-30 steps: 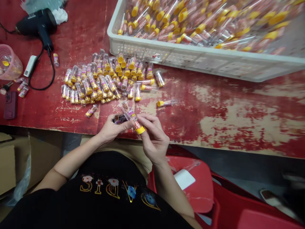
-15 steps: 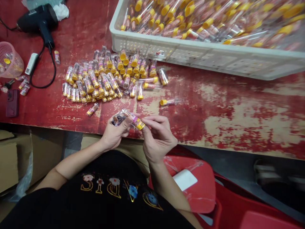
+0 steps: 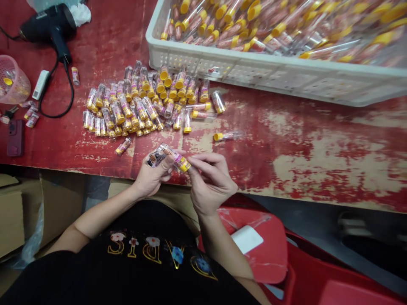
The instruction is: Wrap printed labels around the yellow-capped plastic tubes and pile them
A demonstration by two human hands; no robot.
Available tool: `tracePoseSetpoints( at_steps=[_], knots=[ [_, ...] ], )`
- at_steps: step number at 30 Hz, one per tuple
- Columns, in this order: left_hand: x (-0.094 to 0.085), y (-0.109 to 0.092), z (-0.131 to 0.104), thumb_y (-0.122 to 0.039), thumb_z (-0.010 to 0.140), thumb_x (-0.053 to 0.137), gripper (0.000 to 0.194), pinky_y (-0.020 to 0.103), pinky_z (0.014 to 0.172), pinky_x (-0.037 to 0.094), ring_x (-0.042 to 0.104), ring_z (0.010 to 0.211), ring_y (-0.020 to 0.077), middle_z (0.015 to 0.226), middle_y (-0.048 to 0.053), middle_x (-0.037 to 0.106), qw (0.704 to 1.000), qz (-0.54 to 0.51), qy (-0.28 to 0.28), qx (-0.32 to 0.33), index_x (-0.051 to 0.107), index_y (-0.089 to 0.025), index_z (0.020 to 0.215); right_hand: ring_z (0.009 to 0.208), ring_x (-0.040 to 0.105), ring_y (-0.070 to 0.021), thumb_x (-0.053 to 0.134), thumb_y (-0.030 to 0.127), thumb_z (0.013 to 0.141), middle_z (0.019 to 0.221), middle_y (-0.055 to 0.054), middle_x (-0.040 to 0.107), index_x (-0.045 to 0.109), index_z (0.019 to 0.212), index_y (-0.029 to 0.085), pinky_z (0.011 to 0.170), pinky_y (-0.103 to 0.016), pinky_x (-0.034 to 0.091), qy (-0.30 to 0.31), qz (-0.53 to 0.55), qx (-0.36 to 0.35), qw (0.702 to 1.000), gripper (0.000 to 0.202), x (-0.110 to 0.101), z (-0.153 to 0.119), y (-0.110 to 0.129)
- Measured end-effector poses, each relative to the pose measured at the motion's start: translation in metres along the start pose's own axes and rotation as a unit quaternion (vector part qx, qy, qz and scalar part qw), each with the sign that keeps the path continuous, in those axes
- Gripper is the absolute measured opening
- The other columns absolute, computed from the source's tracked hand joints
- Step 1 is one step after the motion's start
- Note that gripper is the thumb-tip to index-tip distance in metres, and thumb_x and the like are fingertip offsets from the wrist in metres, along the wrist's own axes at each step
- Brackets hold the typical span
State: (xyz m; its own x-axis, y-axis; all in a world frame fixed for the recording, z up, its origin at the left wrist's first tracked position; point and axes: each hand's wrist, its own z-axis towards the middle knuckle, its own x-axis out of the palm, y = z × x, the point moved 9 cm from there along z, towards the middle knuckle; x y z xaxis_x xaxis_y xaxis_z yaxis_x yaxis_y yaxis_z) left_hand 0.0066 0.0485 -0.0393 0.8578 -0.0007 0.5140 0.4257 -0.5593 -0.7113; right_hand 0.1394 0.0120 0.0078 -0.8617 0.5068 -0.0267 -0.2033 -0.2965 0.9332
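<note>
My left hand (image 3: 152, 176) is closed around a small clear tube (image 3: 180, 161) with a yellow end and a pink label, along with a dark printed piece (image 3: 155, 157) under the thumb. The fingertips of my right hand (image 3: 211, 182) pinch the tube's yellow end. Behind my hands lies a pile of small yellow-capped tubes (image 3: 140, 106). One loose small tube (image 3: 123, 146) rests just left of and behind my left hand. A longer clear tube with a yellow cap (image 3: 227, 135) lies behind my right hand.
A white crate (image 3: 254, 72) full of yellow-capped tubes stands at the back right. At the left are a black heat gun (image 3: 59, 36) with its cable, a pink basket (image 3: 22, 84) and a phone (image 3: 15, 137). A red stool (image 3: 270, 254) is below the table edge.
The held tube has shifted very slightly left. Both hands keep nearly the same grip and place.
</note>
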Motion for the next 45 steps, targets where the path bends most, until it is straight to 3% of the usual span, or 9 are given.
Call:
tracePoseSetpoints(
  at_steps=[5, 11, 16, 18, 22, 25, 31, 38, 45],
  knots=[
    [-0.019, 0.004, 0.015, -0.054, 0.065, 0.084, 0.050, 0.014, 0.042, 0.015, 0.027, 0.050, 0.0014, 0.061, -0.005, 0.044, 0.997, -0.058, -0.041, 0.000, 0.065, -0.012, 0.084, 0.083, 0.065, -0.0137, 0.071, 0.018, 0.084, 0.088, -0.001, 0.068, 0.078, 0.096, 0.026, 0.072, -0.030, 0.055, 0.000, 0.018, 0.040, 0.999, 0.017, 0.016, 0.015, -0.041],
    [-0.043, 0.013, 0.022, -0.051, 0.072, 0.080, 0.051, 0.012, 0.041, 0.019, 0.034, 0.051, 0.0013, 0.069, -0.003, 0.049, 0.993, -0.102, -0.058, -0.023, 0.069, -0.011, 0.101, 0.088, 0.063, -0.0163, 0.067, 0.027, 0.087, 0.088, -0.002, 0.066, 0.077, 0.096, 0.026, 0.083, -0.038, 0.055, -0.033, -0.044, -0.055, 0.997, 0.013, 0.054, 0.074, -0.073],
    [-0.053, 0.012, 0.018, -0.043, 0.071, 0.081, 0.047, 0.014, 0.042, 0.019, 0.034, 0.051, 0.0016, 0.068, -0.004, 0.051, 0.990, -0.116, -0.079, -0.027, 0.068, -0.010, 0.102, 0.095, 0.062, -0.0190, 0.063, 0.030, 0.090, 0.094, -0.004, 0.068, 0.075, 0.103, 0.027, 0.093, -0.043, 0.052, 0.082, -0.107, -0.096, 0.986, 0.018, 0.096, 0.095, -0.071],
    [-0.055, 0.010, 0.016, -0.036, 0.071, 0.081, 0.044, 0.014, 0.044, 0.021, 0.038, 0.054, 0.0026, 0.072, -0.002, 0.055, 0.988, -0.131, -0.082, -0.028, 0.067, -0.011, 0.104, 0.097, 0.064, -0.0196, 0.061, 0.029, 0.091, 0.100, -0.005, 0.070, 0.073, 0.109, 0.026, 0.092, -0.043, 0.053, 0.097, -0.099, -0.098, 0.986, 0.022, 0.084, 0.095, -0.067],
    [-0.055, 0.009, 0.016, -0.020, 0.067, 0.076, 0.043, 0.017, 0.050, 0.029, 0.048, 0.062, 0.0068, 0.082, 0.003, 0.065, 0.985, -0.155, -0.068, -0.037, 0.065, -0.014, 0.109, 0.095, 0.067, -0.0204, 0.058, 0.032, 0.092, 0.102, -0.008, 0.072, 0.073, 0.110, 0.022, 0.088, -0.042, 0.055, 0.020, -0.126, -0.041, 0.991, 0.025, 0.003, 0.093, -0.070],
    [-0.044, 0.013, 0.020, -0.028, 0.072, 0.071, 0.040, 0.021, 0.054, 0.033, 0.051, 0.065, 0.0097, 0.087, 0.007, 0.069, 0.984, -0.165, -0.042, -0.044, 0.064, -0.014, 0.108, 0.088, 0.067, -0.0180, 0.061, 0.033, 0.091, 0.098, -0.007, 0.072, 0.073, 0.107, 0.021, 0.082, -0.037, 0.055, 0.068, -0.123, 0.031, 0.990, 0.023, -0.031, 0.079, -0.070],
    [-0.015, 0.033, 0.025, -0.047, 0.076, 0.074, 0.042, 0.021, 0.052, 0.034, 0.052, 0.063, 0.0106, 0.080, 0.004, 0.066, 0.985, -0.160, -0.008, -0.071, 0.067, -0.016, 0.102, 0.100, 0.063, -0.0193, 0.076, 0.033, 0.080, 0.101, -0.005, 0.068, 0.075, 0.097, 0.024, 0.088, -0.038, 0.053, 0.276, -0.075, 0.041, 0.957, 0.020, 0.025, 0.025, -0.037],
    [-0.013, 0.028, 0.018, -0.040, 0.077, 0.076, 0.034, 0.018, 0.046, 0.027, 0.050, 0.060, 0.0075, 0.085, 0.007, 0.067, 0.993, -0.110, -0.014, -0.044, 0.071, -0.013, 0.097, 0.076, 0.067, -0.0145, 0.071, 0.039, 0.083, 0.081, -0.002, 0.073, 0.072, 0.083, 0.019, 0.074, -0.030, 0.055, 0.165, 0.048, 0.190, 0.967, 0.020, 0.030, 0.020, -0.072],
    [-0.019, 0.017, 0.019, -0.048, 0.077, 0.076, 0.037, 0.018, 0.047, 0.029, 0.046, 0.057, 0.0049, 0.081, 0.004, 0.063, 0.995, -0.064, -0.074, 0.015, 0.070, -0.013, 0.091, 0.070, 0.063, -0.0119, 0.069, 0.041, 0.084, 0.075, 0.000, 0.069, 0.070, 0.082, 0.018, 0.068, -0.026, 0.053, 0.081, 0.011, 0.149, 0.985, 0.022, 0.013, 0.035, -0.058]
  ],
)
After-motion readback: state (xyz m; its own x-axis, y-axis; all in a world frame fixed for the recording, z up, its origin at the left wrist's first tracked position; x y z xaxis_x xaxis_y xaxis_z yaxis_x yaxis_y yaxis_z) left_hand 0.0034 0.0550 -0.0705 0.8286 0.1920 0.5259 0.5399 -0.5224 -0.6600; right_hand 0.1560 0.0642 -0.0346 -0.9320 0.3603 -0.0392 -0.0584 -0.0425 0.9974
